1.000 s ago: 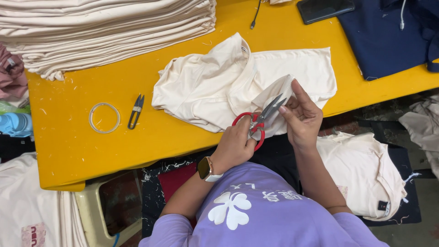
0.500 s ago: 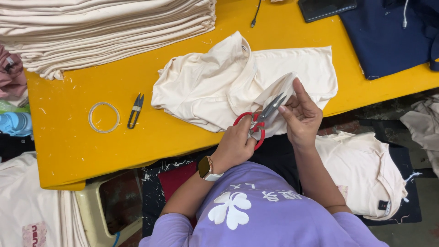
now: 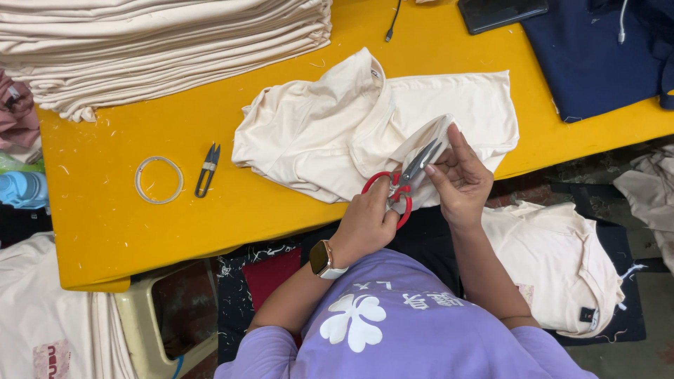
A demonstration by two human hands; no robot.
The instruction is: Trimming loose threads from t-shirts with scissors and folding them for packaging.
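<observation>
The scissors, red-handled with grey blades, sit at the near edge of the yellow bench, blades pointing up and to the right over a fold of the cream garment. The left hand is clenched through the red loops, fingers curled around the handles; the blades stand slightly parted. The right hand pinches a small flap of the cream cloth between thumb and fingers, just beside the blade tips, with the other fingers loosely bent. A watch with a pale strap circles the left wrist.

The garment lies crumpled across the middle of the bench, its lower edge hanging toward the person. Whether the blades actually touch the cloth is hard to make out, since the fingers cover that spot.

Left of the garment lie small black snips and, near them, a thin clear ring. A tall stack of folded cream cloth fills the far left corner, cut off by the frame. At the far right a navy cloth and a dark phone are partly cut off too. Below the bench, another cream garment carries a small black square label near its hem. The person's purple shirt shows a white clover shape on the front.
</observation>
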